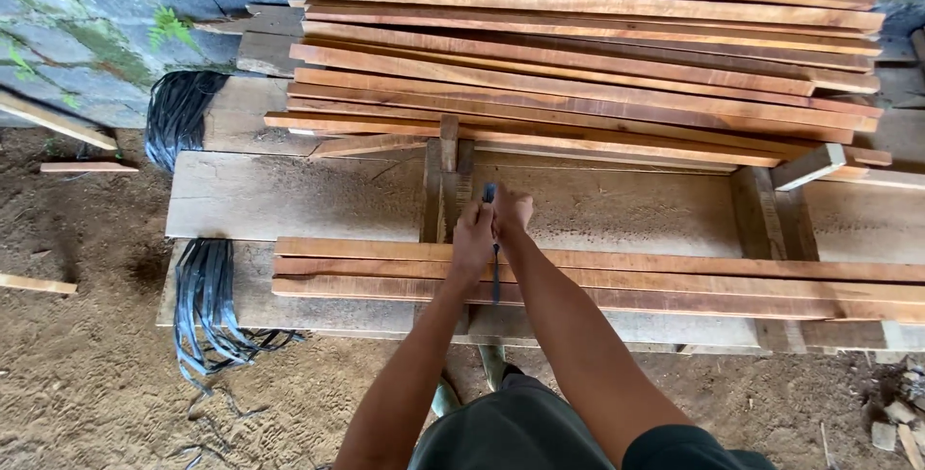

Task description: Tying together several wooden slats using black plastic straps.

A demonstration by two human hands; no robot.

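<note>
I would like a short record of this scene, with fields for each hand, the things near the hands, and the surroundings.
left hand: left hand closed on the dark strap, above the near slats
right hand: right hand closed on the same strap, touching the left hand
near slats: three long wooden slats lying side by side on the plank bench
behind: large stack of slats against a stone wall
left side: bundles of dark straps hanging over the bench edge
ground: sandy soil

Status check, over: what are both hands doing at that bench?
Left hand and right hand together, gripping a dark strap. Strap hangs over three slats on the bench. Nothing in the way.
</note>
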